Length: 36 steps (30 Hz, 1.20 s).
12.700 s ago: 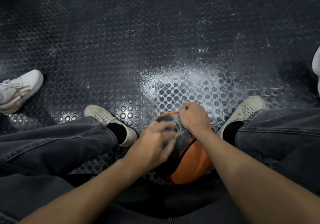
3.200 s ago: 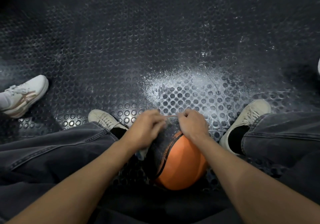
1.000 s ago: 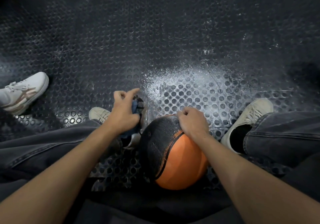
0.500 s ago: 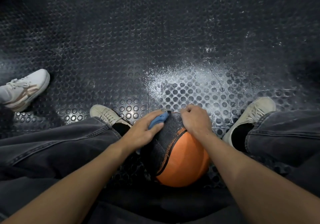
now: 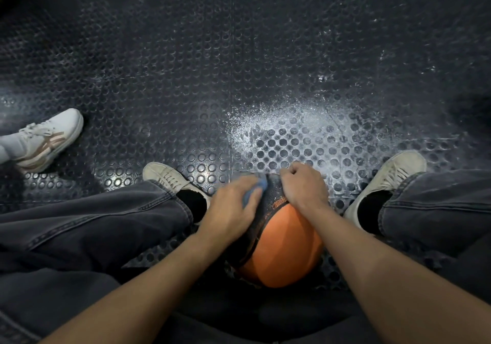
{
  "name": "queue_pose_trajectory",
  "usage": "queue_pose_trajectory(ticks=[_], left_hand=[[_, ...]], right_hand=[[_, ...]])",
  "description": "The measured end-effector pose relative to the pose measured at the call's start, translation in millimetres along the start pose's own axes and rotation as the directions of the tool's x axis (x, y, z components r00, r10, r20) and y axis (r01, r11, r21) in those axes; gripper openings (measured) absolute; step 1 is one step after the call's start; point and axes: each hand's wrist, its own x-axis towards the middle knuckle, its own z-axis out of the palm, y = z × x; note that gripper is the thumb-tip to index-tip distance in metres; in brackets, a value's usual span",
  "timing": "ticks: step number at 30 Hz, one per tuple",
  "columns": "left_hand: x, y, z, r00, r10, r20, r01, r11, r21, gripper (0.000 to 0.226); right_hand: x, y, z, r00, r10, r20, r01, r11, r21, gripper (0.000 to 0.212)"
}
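Orange-and-black rubber basketball (image 5: 287, 248) sat on the floor between the legs of a seated person, its dark pebbled panel turned toward the left hand (image 5: 231, 210) and its orange panel below the right wrist. The left hand's fingers lay close together, folded over a small blue cloth (image 5: 252, 192) and pressing it against the dark panel near the ball's top. The cloth showed bunched between thumb and forefinger and poked out past the fingertips, and that whole hand was blurred. Just beside those fingers, nearly touching them, the right hand (image 5: 305, 186) rested on the crown of the ball with its knuckles up and its fingers curled tightly together. Whether those fingers pinched anything could not be told from where the onlooker stood.

Beyond both sets of fingertips stretched a black rubber floor with round raised studs (image 5: 239, 77), dusted straight ahead of the right hand by a patch of white powder (image 5: 279, 120). Outward from the left fingers lay a worn beige canvas lace-up shoe (image 5: 167, 178) under the hem of loose dark grey jeans (image 5: 93, 224). Its twin, a second beige canvas shoe (image 5: 390, 176), pointed away well outside the right fingers. Far off beyond the left shoe, a white trainer with tan stripes (image 5: 50, 141) on another person's foot rested on the studs.
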Motion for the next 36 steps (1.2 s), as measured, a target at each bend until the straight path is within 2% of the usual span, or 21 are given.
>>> queue_pose_trajectory(ticks=[2, 3, 4, 5, 6, 7, 8, 9, 11, 13, 14, 16, 18, 20, 24, 26, 28, 30, 31, 33, 36], left_hand=[[-14.2, -4.5, -4.7, 0.942, 0.304, 0.144, -0.305, 0.952, -0.013, 0.036], [-16.0, -9.9, -6.1, 0.914, 0.357, 0.193, -0.358, 0.933, -0.033, 0.038], [-14.0, -15.4, -6.7, 0.925, 0.329, 0.189, -0.322, 0.944, -0.066, 0.038], [-9.6, -19.7, -6.4, 0.968, 0.219, 0.124, -0.207, 0.973, -0.103, 0.036], [-2.7, -22.3, -5.2, 0.998, 0.035, 0.058, -0.026, 0.989, -0.145, 0.034], [5.8, -26.0, -3.0, 0.983, -0.179, 0.046, 0.185, 0.969, -0.163, 0.033], [14.0, -30.0, -1.2, 0.930, -0.359, 0.073, 0.366, 0.914, -0.173, 0.033], [19.3, -35.9, 1.8, 0.873, -0.474, 0.110, 0.487, 0.845, -0.221, 0.032], [23.7, -45.2, 3.7, 0.751, -0.634, 0.183, 0.641, 0.633, -0.435, 0.028], [20.7, -48.6, 3.5, 0.630, -0.718, 0.296, 0.713, 0.383, -0.588, 0.028], [18.7, -51.6, 4.6, 0.593, -0.729, 0.341, 0.730, 0.308, -0.610, 0.029], [16.0, -53.0, 8.2, 0.585, -0.711, 0.389, 0.737, 0.268, -0.620, 0.027], [16.1, -51.7, 10.2, 0.618, -0.682, 0.392, 0.697, 0.244, -0.675, 0.026], [15.2, -46.3, 13.6, 0.652, -0.671, 0.353, 0.636, 0.229, -0.737, 0.024], [13.0, -44.0, 23.5, 0.728, -0.646, 0.228, 0.466, 0.222, -0.857, 0.019], [15.6, -43.1, 25.5, 0.764, -0.627, 0.150, 0.388, 0.261, -0.884, 0.017], [20.4, -38.7, 27.1, 0.808, -0.588, 0.044, 0.366, 0.440, -0.820, 0.024], [22.4, -35.4, 30.4, 0.872, -0.488, -0.036, 0.350, 0.675, -0.650, 0.033], [23.6, -34.3, 30.3, 0.891, -0.451, -0.053, 0.339, 0.739, -0.581, 0.035], [27.3, -30.8, 28.0, 0.903, -0.421, -0.083, 0.326, 0.800, -0.504, 0.032], [35.6, -22.5, 17.9, 0.921, -0.356, -0.161, 0.284, 0.892, -0.353, 0.029]], right_hand=[[-1.2, 3.0, -4.7, 1.000, -0.007, 0.001, 0.007, 1.000, 0.021, 0.030], [-0.9, 5.2, -6.5, 1.000, -0.017, 0.008, 0.017, 0.999, 0.035, 0.030], [-0.9, 5.9, -6.3, 1.000, -0.022, 0.012, 0.021, 0.999, 0.044, 0.030], [-1.6, 5.1, -3.9, 1.000, -0.022, 0.012, 0.022, 0.999, 0.043, 0.031], [-2.7, 2.7, -1.5, 1.000, -0.026, 0.007, 0.025, 0.999, 0.027, 0.031], [-2.5, 1.0, 0.7, 0.999, -0.036, -0.006, 0.036, 0.999, 0.019, 0.031], [-2.5, 0.1, 1.5, 0.999, -0.036, -0.008, 0.036, 0.999, 0.039, 0.031], [-2.0, 2.0, 1.1, 1.000, -0.024, 0.004, 0.023, 0.996, 0.083, 0.032], [-0.1, 11.0, -3.1, 0.995, 0.046, 0.087, -0.062, 0.980, 0.188, 0.033], [2.7, 26.7, -3.3, 0.957, 0.179, 0.229, -0.236, 0.937, 0.258, 0.033], [1.3, 31.1, -4.2, 0.904, 0.259, 0.340, -0.363, 0.885, 0.291, 0.047], [3.6, 42.9, -1.7, 0.780, 0.344, 0.523, -0.555, 0.767, 0.322, 0.097], [2.3, 39.0, -2.9, 0.743, 0.327, 0.584, -0.581, 0.749, 0.319, 0.105], [0.4, 34.6, -7.6, 0.767, 0.320, 0.556, -0.571, 0.734, 0.367, 0.101], [-4.2, 30.2, -21.3, 0.876, 0.248, 0.415, -0.420, 0.813, 0.402, 0.087], [-7.5, 23.2, -31.1, 0.946, 0.184, 0.269, -0.280, 0.880, 0.383, 0.061], [-8.2, 19.1, -37.4, 0.981, 0.143, 0.131, -0.180, 0.920, 0.347, 0.042], [-12.1, 22.0, -35.3, 0.993, 0.103, 0.049, -0.113, 0.940, 0.321, 0.044], [-14.4, 21.6, -33.5, 0.996, 0.085, -0.009, -0.078, 0.944, 0.320, 0.043], [-24.9, 17.1, -30.3, 0.991, 0.002, -0.135, 0.038, 0.955, 0.293, 0.034], [-37.2, 4.0, -18.9, 0.944, -0.238, -0.230, 0.268, 0.957, 0.111, 0.029]])
